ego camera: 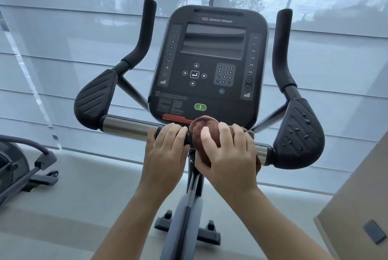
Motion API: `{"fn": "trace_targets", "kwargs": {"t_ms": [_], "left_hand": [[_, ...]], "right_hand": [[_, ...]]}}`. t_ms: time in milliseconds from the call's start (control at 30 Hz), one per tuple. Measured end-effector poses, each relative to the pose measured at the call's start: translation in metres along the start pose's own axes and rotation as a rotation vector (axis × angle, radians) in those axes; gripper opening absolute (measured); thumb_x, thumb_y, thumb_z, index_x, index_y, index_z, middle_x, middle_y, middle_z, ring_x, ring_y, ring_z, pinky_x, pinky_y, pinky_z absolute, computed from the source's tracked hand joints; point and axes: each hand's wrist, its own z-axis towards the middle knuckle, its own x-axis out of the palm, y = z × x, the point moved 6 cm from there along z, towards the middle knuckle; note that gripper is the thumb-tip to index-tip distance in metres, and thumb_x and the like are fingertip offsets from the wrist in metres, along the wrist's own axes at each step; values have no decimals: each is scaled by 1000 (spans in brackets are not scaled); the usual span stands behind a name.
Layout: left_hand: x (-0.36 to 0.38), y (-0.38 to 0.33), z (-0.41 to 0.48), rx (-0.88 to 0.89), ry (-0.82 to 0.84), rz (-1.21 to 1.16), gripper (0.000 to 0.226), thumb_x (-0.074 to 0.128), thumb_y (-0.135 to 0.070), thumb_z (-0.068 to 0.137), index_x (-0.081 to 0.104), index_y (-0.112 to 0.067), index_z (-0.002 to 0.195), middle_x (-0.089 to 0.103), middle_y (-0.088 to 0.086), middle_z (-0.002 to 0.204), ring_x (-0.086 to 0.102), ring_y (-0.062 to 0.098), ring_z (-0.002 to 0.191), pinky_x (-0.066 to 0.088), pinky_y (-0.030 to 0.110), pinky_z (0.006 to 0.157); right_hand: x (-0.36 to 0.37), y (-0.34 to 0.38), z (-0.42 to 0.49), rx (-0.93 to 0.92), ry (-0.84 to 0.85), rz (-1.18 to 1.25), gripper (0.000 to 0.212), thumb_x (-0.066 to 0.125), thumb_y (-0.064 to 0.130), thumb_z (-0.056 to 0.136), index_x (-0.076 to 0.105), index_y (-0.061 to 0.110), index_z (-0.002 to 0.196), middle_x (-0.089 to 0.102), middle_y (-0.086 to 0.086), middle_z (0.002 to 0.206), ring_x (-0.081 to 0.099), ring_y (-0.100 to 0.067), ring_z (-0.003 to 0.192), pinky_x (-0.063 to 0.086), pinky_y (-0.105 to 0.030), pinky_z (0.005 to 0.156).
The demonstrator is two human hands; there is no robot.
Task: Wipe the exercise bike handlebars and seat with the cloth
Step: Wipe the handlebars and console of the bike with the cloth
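The exercise bike's handlebar point(130, 127) runs crosswise below the black console point(210, 66), with a chrome sleeve left of centre and black elbow pads at both ends. My left hand point(165, 150) grips the bar's middle, just right of the chrome sleeve. My right hand point(228, 154) presses a brown cloth point(199, 128) wrapped around the bar, right beside the left hand. Water drops sit on the right elbow pad point(298, 133). The seat is out of view.
Two black upright grips point(147, 30) point(282, 45) rise on either side of the console. Another exercise machine point(19, 167) stands at the left on the pale floor. A tan panel point(357, 203) juts in at the lower right. Shaded windows fill the background.
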Motion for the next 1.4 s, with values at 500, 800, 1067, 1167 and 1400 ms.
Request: {"fn": "trace_targets", "kwargs": {"t_ms": [500,800,1067,1167,1400], "left_hand": [[-7,-4,3,-43,4,-42,32,64,-22,83,62,0,106,65,16,109,58,32,107,38,55,95],[-16,2,20,4,35,-159,31,78,-15,67,68,-6,95,68,8,95,61,29,92,41,43,83],[-19,-5,25,2,92,-252,29,79,-1,64,69,-6,91,68,7,90,60,28,84,47,46,80],[-18,-6,24,-6,88,-253,28,78,-1,65,69,-6,91,67,6,91,59,28,85,45,43,81],[-19,-7,24,-18,98,-239,30,79,0,63,68,-6,90,66,7,90,58,28,83,42,40,80]], "right_hand": [[5,-53,41,59,420,360,34,46,59,71,60,30,83,61,6,76,57,-20,75,41,-29,59],[-6,-35,0,-69,-38,44,31,59,44,68,67,21,88,65,-7,80,61,-32,74,48,-35,64],[-4,-32,-6,19,-78,63,29,57,42,72,67,22,91,68,-7,86,63,-32,82,51,-37,71],[-2,-25,-9,-25,-85,10,30,62,39,68,67,21,91,67,-9,85,63,-33,80,49,-38,70],[3,-48,26,46,145,282,32,52,55,71,62,27,83,60,1,76,56,-24,75,39,-29,59]]}}
